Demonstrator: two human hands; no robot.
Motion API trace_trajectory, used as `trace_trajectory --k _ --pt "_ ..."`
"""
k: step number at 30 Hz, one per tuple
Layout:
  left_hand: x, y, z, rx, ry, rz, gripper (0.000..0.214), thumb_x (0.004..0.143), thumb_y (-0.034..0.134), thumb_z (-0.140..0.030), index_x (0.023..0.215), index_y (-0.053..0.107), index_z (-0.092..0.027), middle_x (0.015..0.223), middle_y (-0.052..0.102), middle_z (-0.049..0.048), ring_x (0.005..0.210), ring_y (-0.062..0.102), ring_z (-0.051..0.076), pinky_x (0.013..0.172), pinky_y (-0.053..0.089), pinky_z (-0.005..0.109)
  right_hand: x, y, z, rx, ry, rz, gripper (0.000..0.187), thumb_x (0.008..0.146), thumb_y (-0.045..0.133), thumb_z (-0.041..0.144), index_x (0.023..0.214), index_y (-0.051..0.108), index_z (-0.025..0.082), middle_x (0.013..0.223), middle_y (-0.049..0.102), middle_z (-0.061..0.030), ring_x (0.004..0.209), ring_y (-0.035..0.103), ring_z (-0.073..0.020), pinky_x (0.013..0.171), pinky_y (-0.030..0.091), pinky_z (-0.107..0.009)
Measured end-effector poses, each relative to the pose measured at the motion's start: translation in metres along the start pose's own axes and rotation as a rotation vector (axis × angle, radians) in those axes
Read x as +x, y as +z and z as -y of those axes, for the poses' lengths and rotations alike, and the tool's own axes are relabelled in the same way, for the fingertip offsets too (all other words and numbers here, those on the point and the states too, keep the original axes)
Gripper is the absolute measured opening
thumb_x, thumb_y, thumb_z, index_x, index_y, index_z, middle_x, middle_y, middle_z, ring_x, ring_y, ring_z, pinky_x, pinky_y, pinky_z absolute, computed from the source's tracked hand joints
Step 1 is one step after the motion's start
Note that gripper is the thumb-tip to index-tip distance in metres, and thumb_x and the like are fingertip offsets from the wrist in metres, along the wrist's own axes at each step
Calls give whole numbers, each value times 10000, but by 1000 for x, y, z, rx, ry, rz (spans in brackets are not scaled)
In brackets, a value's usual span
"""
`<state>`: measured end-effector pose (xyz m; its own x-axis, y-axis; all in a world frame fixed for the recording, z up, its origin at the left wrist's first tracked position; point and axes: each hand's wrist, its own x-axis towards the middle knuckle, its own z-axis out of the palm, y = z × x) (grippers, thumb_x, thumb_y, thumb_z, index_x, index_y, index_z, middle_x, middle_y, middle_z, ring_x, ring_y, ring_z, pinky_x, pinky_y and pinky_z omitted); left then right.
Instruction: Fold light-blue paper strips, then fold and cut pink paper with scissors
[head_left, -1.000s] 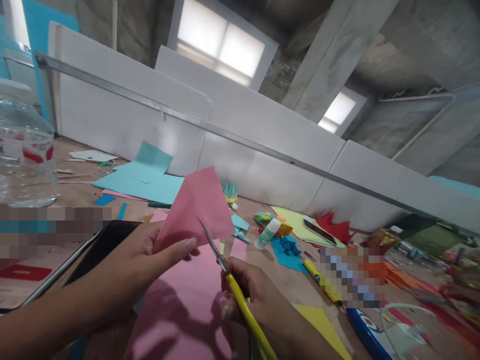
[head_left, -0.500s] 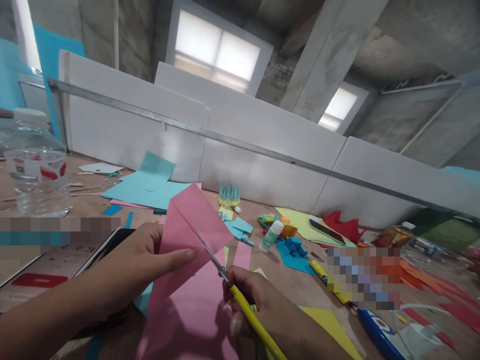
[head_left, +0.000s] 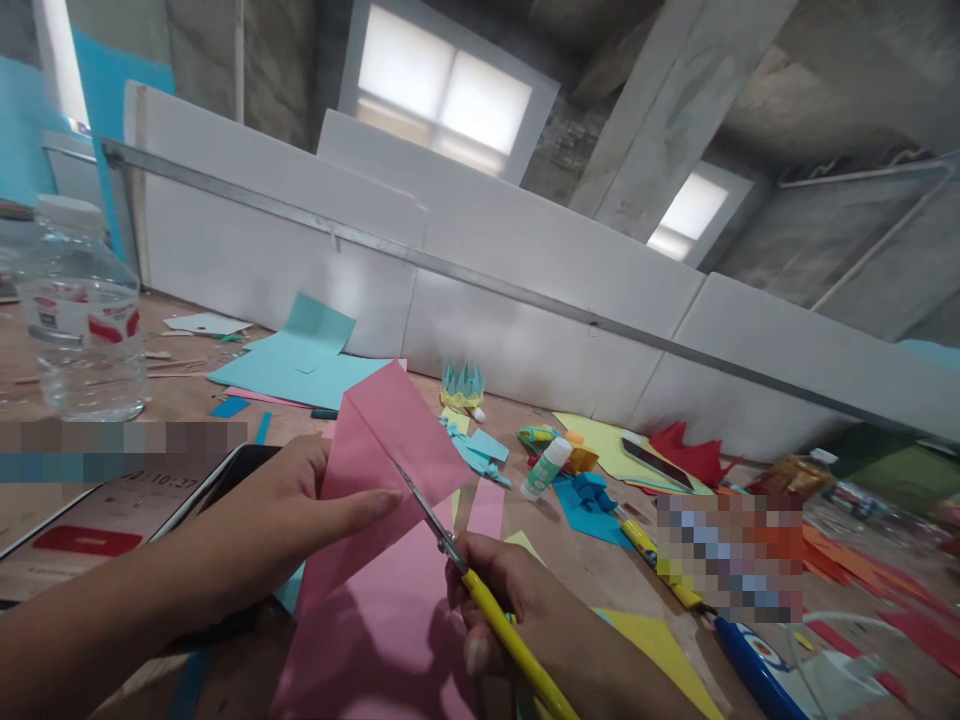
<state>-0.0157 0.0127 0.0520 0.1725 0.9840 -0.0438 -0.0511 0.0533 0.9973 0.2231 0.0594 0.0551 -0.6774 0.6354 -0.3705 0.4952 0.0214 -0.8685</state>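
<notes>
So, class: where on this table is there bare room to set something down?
Bare wood lies between the pink strip, the glue stick and the yellow sheet; a smaller patch between the water bottle and teal sheets. The right end is crowded with scraps.

I saw the pink paper (head_left: 390,440) raised off the table, pinched in the left hand (head_left: 300,510). Its top was folded into a pointed triangle, and its longer part trailed down toward me. The scissors (head_left: 480,590) had yellow handles and thin metal blades. They sat in the right hand (head_left: 517,610), angled up and left, with the blades against the paper's right edge.
</notes>
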Motion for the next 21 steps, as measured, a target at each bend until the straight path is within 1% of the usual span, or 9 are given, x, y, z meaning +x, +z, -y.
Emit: trace_trajectory --k 5,10,12,15,17,21 --pt "0 -2 2 -22 12 29 230 842 678 -455 920 727 -245 900 775 14 819 723 229 696 567 300 1 1 -2 1 -42 -5 597 640 788 654 880 502 189 746 455 40 657 384 -105 588 335 -218" --pt "0 -6 7 2 20 4 236 862 651 -459 941 715 -246 886 762 15 846 709 243 698 553 312 1 3 -4 -7 -48 -30 505 652 841 482 862 486 191 737 429 50 669 375 -108 600 343 -221" --pt "0 -6 9 19 16 -15 231 868 645 -451 947 713 -245 897 760 17 838 706 240 694 546 312 1 3 -5 -11 -48 -36 467 663 835 429 866 486 195 730 421 53 666 374 -109 603 349 -222" --pt "1 -6 10 0 22 -6 197 881 636 -428 913 708 -247 889 758 6 808 699 220 683 535 296 2 2 -6 -57 -53 -50 401 677 812 376 855 502 195 738 431 48 671 380 -113 605 351 -224" --pt "2 -5 9 -19 33 8 181 882 639 -418 894 708 -250 878 757 -2 796 696 208 678 532 284 2 1 -6 -69 -64 -67 373 686 797 368 848 510 193 747 436 45 675 381 -114 605 347 -225" --pt "1 -4 7 -67 31 46 173 881 646 -412 920 717 -258 897 763 -5 824 706 209 707 544 287 2 2 -5 -46 -76 -67 406 668 809 397 847 510 187 740 439 47 673 373 -113 603 343 -228"
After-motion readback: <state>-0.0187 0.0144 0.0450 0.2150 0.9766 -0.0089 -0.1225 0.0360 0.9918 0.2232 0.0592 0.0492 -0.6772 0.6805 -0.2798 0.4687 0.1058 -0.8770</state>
